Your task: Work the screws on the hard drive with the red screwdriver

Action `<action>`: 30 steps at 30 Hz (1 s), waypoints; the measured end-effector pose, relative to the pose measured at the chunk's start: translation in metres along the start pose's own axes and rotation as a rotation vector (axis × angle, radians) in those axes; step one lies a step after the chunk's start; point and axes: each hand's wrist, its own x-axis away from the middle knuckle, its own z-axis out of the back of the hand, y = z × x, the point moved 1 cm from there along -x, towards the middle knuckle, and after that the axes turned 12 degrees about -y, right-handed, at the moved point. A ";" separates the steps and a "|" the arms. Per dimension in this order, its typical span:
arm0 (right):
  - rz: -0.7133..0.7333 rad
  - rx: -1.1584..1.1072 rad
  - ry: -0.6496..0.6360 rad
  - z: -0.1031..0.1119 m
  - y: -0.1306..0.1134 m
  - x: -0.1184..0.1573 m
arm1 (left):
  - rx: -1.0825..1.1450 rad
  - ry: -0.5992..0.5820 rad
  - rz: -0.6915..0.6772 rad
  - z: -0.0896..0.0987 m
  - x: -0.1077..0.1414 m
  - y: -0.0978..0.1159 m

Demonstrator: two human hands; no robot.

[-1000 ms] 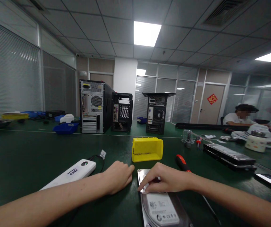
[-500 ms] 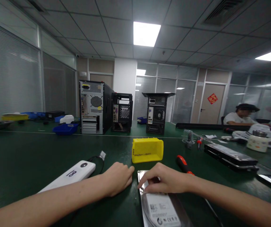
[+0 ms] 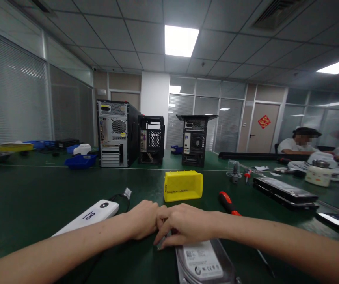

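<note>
Toward the near edge of the table (image 3: 54, 187) lies the hard drive (image 3: 202, 261), label up, seemingly unopened; a small grey piece (image 3: 166, 237) beside it looks clamped in the right hand (image 3: 184, 225)'s grip. What the curled left hand (image 3: 143, 219) holds, I cannot tell.

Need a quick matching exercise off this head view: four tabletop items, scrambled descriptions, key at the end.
Items
1. Bin
2. Screwdriver
3. Device marked 18
4. Nearest hard drive

Descriptions
A. White, partly hidden by the left forearm
B. Lying flat, white printed label facing up
C. Yellow, open side facing the camera
D. Red-and-black handle, crossed over by the right forearm

Pairs: 1-C, 2-D, 3-A, 4-B
</note>
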 end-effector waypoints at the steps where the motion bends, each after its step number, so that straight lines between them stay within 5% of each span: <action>1: 0.011 0.011 -0.012 -0.001 0.000 -0.001 | 0.002 0.009 -0.002 0.000 0.000 0.000; 18: 0.015 0.263 -0.016 -0.005 -0.006 0.000 | -0.031 0.062 0.000 -0.009 -0.006 -0.003; 26: -0.064 -0.514 0.233 -0.009 0.009 0.007 | -0.023 0.065 0.004 -0.007 -0.002 0.000; 30: -0.248 -0.620 0.286 -0.016 0.013 0.020 | -0.014 0.083 0.043 -0.005 0.000 0.002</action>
